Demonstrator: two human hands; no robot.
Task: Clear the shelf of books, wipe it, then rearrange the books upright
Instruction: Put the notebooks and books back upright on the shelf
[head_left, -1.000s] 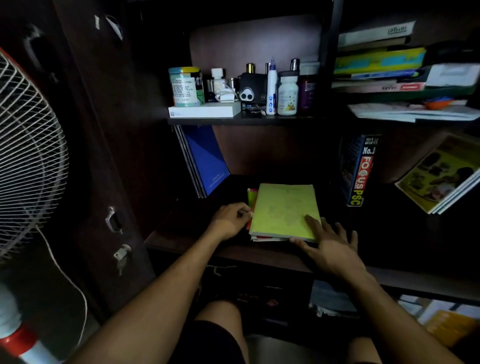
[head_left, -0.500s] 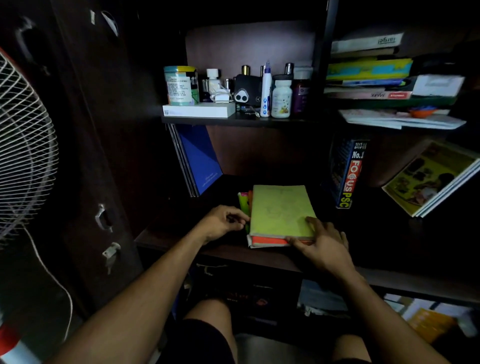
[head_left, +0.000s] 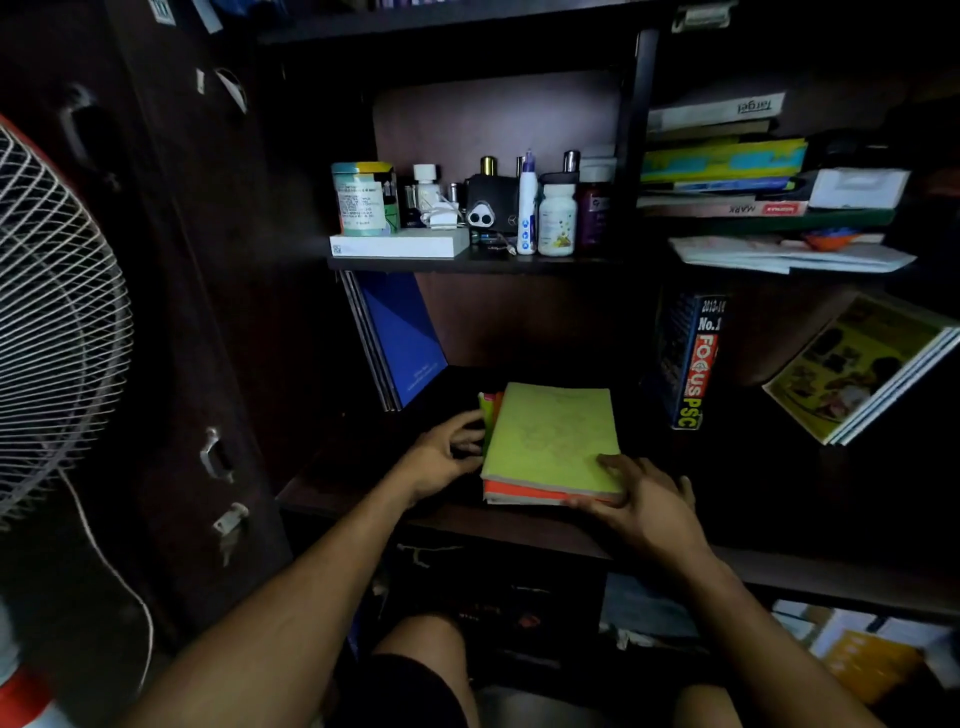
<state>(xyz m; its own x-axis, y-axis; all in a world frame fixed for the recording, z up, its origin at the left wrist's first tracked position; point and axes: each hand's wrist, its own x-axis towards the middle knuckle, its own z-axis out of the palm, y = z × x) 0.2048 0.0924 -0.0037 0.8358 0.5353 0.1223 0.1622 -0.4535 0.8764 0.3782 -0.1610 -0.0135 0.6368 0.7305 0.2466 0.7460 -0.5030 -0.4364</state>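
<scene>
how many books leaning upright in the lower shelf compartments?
3 groups: thin blue-covered books leaning at the left wall, the thick dark "FOCUS PSC" book standing in the middle, yellow picture-cover magazines tilted at right. Exact volumes per group cannot be told.

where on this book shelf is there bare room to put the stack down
Bare shelf board lies between the book stack and the upright FOCUS PSC book, and behind the stack, right of the leaning blue book. The upper shelf of bottles is crowded.

dim, deep shadows, warped edges
</scene>
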